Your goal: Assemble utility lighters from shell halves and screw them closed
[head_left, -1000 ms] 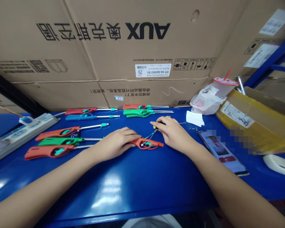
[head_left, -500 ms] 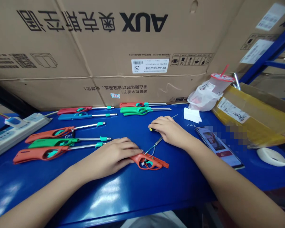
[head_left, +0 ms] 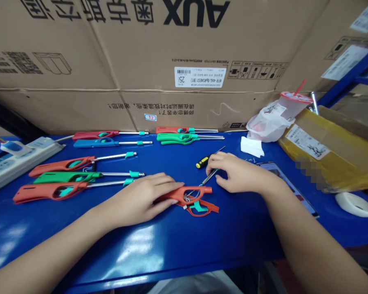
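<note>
An orange lighter body (head_left: 188,193) lies on the blue table (head_left: 178,245), its shell split so that a second orange half with a teal trigger (head_left: 202,207) sits just below it. My left hand (head_left: 147,197) lies over the handle end and holds it down, fingers closed around it. A thin metal tube (head_left: 209,177) with wires runs up and right from the body. My right hand (head_left: 239,174) pinches that tube with curled fingers. A screwdriver with a yellow and black handle (head_left: 203,162) lies loose just beyond my right hand.
Several assembled long lighters in orange, green, blue and red (head_left: 64,176) lie at left and at the back (head_left: 174,138). A power strip (head_left: 15,157) is far left. A phone (head_left: 290,185), white tape roll (head_left: 354,204), yellow box (head_left: 334,155), bagged cup (head_left: 272,120) and cardboard boxes (head_left: 171,49) surround the right and rear.
My right hand has let go of the screwdriver, which now lies on the table, and has come to the metal tube. The orange shell halves have come apart.
</note>
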`<state>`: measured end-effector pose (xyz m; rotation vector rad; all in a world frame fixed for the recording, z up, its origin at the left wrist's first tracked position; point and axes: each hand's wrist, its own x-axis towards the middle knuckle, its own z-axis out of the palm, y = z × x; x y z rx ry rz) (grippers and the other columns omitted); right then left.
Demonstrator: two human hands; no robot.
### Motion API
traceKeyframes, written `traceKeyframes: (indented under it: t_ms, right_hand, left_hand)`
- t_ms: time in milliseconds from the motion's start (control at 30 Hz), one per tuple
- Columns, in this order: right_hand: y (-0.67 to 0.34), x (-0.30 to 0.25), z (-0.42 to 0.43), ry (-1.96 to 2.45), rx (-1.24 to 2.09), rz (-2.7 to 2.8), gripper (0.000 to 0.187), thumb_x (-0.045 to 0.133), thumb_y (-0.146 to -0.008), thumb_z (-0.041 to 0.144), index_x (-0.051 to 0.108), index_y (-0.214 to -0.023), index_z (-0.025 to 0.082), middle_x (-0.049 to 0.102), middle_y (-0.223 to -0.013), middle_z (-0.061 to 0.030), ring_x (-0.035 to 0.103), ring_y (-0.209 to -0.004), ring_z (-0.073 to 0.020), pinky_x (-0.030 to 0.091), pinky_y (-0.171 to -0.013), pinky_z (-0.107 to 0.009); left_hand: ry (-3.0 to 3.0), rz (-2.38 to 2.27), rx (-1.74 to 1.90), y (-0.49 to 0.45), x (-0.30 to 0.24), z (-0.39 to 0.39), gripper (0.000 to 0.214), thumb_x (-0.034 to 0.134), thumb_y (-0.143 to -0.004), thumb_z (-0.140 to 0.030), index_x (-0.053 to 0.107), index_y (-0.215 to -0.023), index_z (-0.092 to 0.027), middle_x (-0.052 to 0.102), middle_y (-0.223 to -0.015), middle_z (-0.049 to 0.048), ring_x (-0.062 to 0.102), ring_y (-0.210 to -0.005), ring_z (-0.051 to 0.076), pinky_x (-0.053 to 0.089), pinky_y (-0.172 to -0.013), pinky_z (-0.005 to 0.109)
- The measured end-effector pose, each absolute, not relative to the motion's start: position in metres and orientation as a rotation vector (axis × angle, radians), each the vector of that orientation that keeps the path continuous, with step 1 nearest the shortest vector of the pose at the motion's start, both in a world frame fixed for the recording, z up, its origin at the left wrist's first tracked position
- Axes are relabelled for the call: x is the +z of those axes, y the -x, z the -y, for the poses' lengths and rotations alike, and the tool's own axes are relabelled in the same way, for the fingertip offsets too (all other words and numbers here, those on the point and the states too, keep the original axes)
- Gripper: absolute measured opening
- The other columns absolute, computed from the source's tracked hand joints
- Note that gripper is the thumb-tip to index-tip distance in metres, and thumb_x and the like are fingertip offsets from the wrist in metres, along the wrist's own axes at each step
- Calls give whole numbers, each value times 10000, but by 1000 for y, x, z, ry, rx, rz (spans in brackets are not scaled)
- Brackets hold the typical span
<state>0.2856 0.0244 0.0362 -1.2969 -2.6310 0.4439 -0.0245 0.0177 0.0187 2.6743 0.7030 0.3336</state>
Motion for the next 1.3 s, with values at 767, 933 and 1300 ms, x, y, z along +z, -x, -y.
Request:
traceKeyframes:
  t_ms: [767,933,1300]
  right_hand:
    - [-280,40,-7,1614,586,2707,347,705,-893,475,546,-729,214,645,-799,1,555,-721,-170,381,-795,-337]
    - [-280,34,5,1573,448,2698,333,671,-946,473,548,-788,208,640,-860,-17,569,-807,-194,360,-807,-344]
    - [-313,4,39,1319,178,2658,176,534,-1046,328,596,-950,195,636,-966,-58,577,-890,-224,419,-828,-375]
  left_hand:
    - [-2716,-754,423,-3,4,-67,343,379,-1095,-301,694,-1139,-170,685,-1039,86,631,-977,211,517,-901,335]
    - [-2754,-812,490,-3,6,-58,351,379,-1086,-289,690,-1186,-161,644,-1124,126,599,-1040,247,497,-931,399]
    - [-2770,-821,260,11,15,-11,301,653,-970,-424,674,-1160,-192,703,-1157,84,645,-1068,268,516,-895,379]
